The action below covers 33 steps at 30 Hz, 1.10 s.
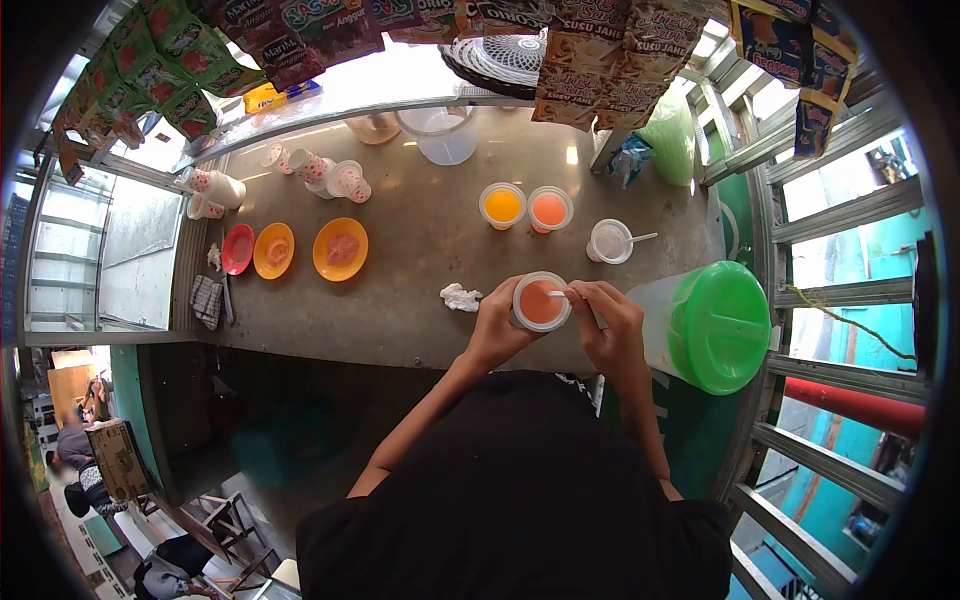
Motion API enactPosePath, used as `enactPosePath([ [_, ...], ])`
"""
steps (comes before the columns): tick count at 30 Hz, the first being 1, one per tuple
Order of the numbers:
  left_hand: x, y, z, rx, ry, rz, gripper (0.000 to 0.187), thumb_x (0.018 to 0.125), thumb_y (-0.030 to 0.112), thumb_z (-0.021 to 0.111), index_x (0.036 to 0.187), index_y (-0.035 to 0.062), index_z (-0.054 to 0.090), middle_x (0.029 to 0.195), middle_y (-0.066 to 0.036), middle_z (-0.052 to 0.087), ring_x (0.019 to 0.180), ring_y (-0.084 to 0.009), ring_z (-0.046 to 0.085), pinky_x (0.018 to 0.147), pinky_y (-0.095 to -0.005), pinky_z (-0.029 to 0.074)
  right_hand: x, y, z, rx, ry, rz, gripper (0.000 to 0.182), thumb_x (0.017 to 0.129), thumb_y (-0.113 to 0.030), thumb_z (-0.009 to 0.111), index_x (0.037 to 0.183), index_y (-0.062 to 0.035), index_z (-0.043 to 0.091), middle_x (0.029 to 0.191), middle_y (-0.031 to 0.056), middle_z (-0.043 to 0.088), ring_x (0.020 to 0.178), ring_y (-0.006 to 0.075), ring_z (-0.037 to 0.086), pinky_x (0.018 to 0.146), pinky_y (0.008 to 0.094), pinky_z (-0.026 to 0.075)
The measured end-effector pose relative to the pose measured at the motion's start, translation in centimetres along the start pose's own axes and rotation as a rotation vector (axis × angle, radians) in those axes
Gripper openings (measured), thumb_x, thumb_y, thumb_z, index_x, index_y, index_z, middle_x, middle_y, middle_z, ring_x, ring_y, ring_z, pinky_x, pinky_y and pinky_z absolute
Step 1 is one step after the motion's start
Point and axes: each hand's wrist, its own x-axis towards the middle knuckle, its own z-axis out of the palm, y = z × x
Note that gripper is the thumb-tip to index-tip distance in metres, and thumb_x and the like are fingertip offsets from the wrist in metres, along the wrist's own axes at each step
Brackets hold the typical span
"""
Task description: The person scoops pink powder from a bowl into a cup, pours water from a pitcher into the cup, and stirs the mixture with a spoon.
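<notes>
My left hand [497, 328] is wrapped round the side of a plastic cup [541, 318] of pinkish-orange drink, close to the counter's front edge. Between the fingertips of my right hand [609, 320] is the handle of a white spoon [556, 294], whose lower end dips into the drink. Further back stand a cup of yellow-orange drink [503, 206] and a cup of pink-orange drink [549, 210], side by side. To their right, a cup with whitish contents [610, 242] has a white spoon sticking out. A crumpled white tissue [460, 297] lies left of my left hand.
A large container with a green lid [722, 328] stands close on my right. Orange plates [340, 250] and a red plate [238, 249] are on the left of the counter [420, 230]. Stacked paper cups [315, 167] and a clear bucket [443, 135] are behind. Sachet strips [580, 60] hang overhead.
</notes>
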Motion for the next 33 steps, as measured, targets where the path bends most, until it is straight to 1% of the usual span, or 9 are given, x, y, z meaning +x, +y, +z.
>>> enactPosePath([
  [3,0.0,-0.1,0.1,-0.01,0.002,-0.003,0.051,0.07,0.009,0.085,0.116,-0.0013,0.066,0.117,-0.017,0.068,0.108,-0.0312,0.067,0.094,-0.039,0.053,0.1,0.1,0.0,-0.063,-0.011,-0.028,0.01,0.093,-0.003,0.066,0.099,0.004,0.07,0.09,0.0166,0.071,0.077,0.0272,0.07,0.069,0.0336,0.054],
  [5,0.0,-0.3,0.1,-0.009,0.004,-0.004,0.051,0.07,0.009,0.085,0.116,-0.0013,0.066,0.117,-0.017,0.068,0.107,-0.031,0.067,0.093,-0.0388,0.053,-0.1,0.0,-0.1,-0.05,-0.047,0.02,0.011,0.091,-0.002,0.066,0.099,0.0047,0.069,0.09,0.0187,0.07,0.078,0.0349,0.069,0.07,0.0393,0.054],
  [9,0.0,-0.3,0.1,-0.011,0.003,-0.016,0.05,0.07,0.01,0.085,0.116,-0.0012,0.066,0.116,-0.016,0.068,0.107,-0.0309,0.068,0.093,-0.0387,0.053,-0.2,-0.2,0.0,-0.01,-0.075,0.057,0.011,0.091,-0.002,0.066,0.099,0.0044,0.069,0.089,0.0185,0.07,0.078,0.0344,0.069,0.07,0.0392,0.054],
  [15,0.0,0.1,-0.1,0.001,0.021,0.003,0.05,0.071,0.01,0.085,0.116,-0.0006,0.066,0.116,-0.016,0.069,0.107,-0.0309,0.067,0.092,-0.0389,0.054,0.2,0.0,0.1,-0.004,0.018,0.016,0.01,0.092,-0.003,0.066,0.098,0.0036,0.069,0.089,0.0185,0.07,0.08,0.0337,0.07,0.071,0.0393,0.054],
  [17,0.0,0.1,-0.3,0.002,0.028,0.007,0.05,0.071,0.01,0.085,0.116,-0.0004,0.066,0.116,-0.016,0.069,0.107,-0.0309,0.067,0.092,-0.0389,0.054,0.3,0.2,0.2,-0.051,0.02,-0.029,0.01,0.092,-0.002,0.067,0.099,0.003,0.07,0.089,0.0157,0.071,0.077,0.0272,0.07,0.069,0.0325,0.053],
  [18,0.0,0.1,-0.3,0.002,0.033,0.002,0.05,0.071,0.01,0.085,0.116,-0.0004,0.066,0.116,-0.016,0.069,0.107,-0.0308,0.067,0.092,-0.0389,0.053,0.4,0.2,0.2,-0.05,0.017,-0.032,0.01,0.092,-0.002,0.067,0.099,0.003,0.07,0.089,0.0157,0.071,0.077,0.0272,0.07,0.069,0.0325,0.053],
  [20,-0.2,0.0,-0.4,0.003,0.042,-0.005,0.05,0.071,0.01,0.085,0.116,-0.0004,0.066,0.116,-0.016,0.069,0.107,-0.0308,0.067,0.092,-0.0389,0.053,0.3,0.1,0.3,-0.06,-0.037,-0.006,0.01,0.091,-0.003,0.067,0.098,0.0038,0.069,0.089,0.0183,0.07,0.079,0.0342,0.07,0.071,0.0386,0.054],
  [25,-0.4,0.0,-0.6,-0.011,0.043,-0.026,0.05,0.07,0.011,0.085,0.115,-0.0009,0.066,0.116,-0.016,0.069,0.107,-0.031,0.067,0.093,-0.0389,0.053,0.0,-0.4,0.6,0.01,-0.09,0.031,0.011,0.091,-0.003,0.067,0.1,0.0035,0.07,0.091,0.0184,0.07,0.079,0.0341,0.07,0.071,0.0385,0.054],
  [33,-0.1,0.2,-0.6,0.001,0.02,0.001,0.048,0.071,0.011,0.085,0.114,-0.0014,0.067,0.116,-0.017,0.069,0.107,-0.0314,0.067,0.093,-0.0391,0.053,-0.2,-0.4,0.7,-0.016,0.01,-0.026,0.012,0.091,-0.002,0.066,0.1,0.003,0.071,0.092,0.0186,0.071,0.079,0.034,0.07,0.071,0.0391,0.054],
])
